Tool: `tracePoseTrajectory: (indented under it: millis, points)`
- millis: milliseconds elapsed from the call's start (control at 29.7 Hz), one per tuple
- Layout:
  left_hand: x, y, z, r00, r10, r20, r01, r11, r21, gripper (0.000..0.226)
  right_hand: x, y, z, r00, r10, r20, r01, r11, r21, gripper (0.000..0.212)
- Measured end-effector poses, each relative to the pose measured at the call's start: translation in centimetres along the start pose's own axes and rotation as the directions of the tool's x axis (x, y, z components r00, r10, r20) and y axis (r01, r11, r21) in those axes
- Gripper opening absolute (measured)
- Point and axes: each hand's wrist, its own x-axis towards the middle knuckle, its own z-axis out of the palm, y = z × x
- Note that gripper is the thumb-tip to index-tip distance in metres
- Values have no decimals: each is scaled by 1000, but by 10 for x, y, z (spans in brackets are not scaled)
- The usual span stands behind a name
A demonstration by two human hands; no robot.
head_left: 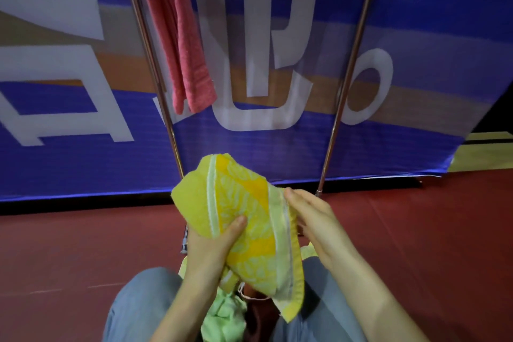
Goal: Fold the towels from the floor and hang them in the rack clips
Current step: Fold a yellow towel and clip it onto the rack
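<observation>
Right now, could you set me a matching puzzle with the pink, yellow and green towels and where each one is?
Things:
1. pink towel
2. yellow towel
3. green towel

Places:
A. held in the left hand and right hand
B. bunched low down, beneath both hands
C. hanging at the top left of the rack

Pairs: 1-C; 2-A; 3-B

A blue banner [416, 22] with big white letters and tan bands rises behind a dark red mat [430, 230], yellow wood flooring [488, 147] at far right.
</observation>
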Motion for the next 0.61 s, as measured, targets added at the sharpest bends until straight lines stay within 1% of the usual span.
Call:
tracePoseTrajectory:
  millis: [34,101,168,202,235,303,336,404,437,471,504,572,605]
  points:
    - [-7,-1,-3,1000,-22,19,22,1000,13,78,-5,-1,4,999,-34,3,34,999,-1,15]
    - [-13,-7,-7,992,-80,95,77,996,34,79,-8,-3,8,995,-102,0,102,995,5,16]
    - [-13,-11,-14,986,-119,114,118,993,15,64,-8,-5,9,988,-151,17,150,988,18,18]
    - [-12,-12,-20,987,-143,75,143,990,0,60,-9,-6,10,983,-179,38,178,984,15,19]
    - [-11,-11,-25,986,-163,33,163,987,-6,65,-9,-8,12,974,-217,64,218,976,-14,20]
    - [-9,-9,-35,977,-205,-53,208,976,61,81,-11,-13,17,945,-291,151,309,945,-111,21]
    - [-9,-3,-38,980,-191,-56,196,974,113,82,-13,-17,22,926,-314,210,345,930,-131,20]
    - [-9,8,-36,991,-133,25,126,974,189,70,-16,-24,28,887,-331,322,387,913,-127,17]
    - [-7,13,-34,991,-106,81,89,979,183,58,-19,-27,33,859,-328,394,405,905,-130,16]
    - [-6,21,-30,981,-115,158,93,985,142,49,-22,-28,38,828,-321,459,427,892,-148,14]
    - [-4,24,-28,966,-129,223,110,989,97,47,-23,-28,40,800,-311,513,455,872,-180,11]
    - [3,21,-27,941,-168,295,142,984,107,65,-27,-28,45,762,-260,592,474,848,-237,8]
    - [5,17,-26,926,-197,323,158,977,142,66,-29,-29,46,750,-236,618,470,847,-247,8]
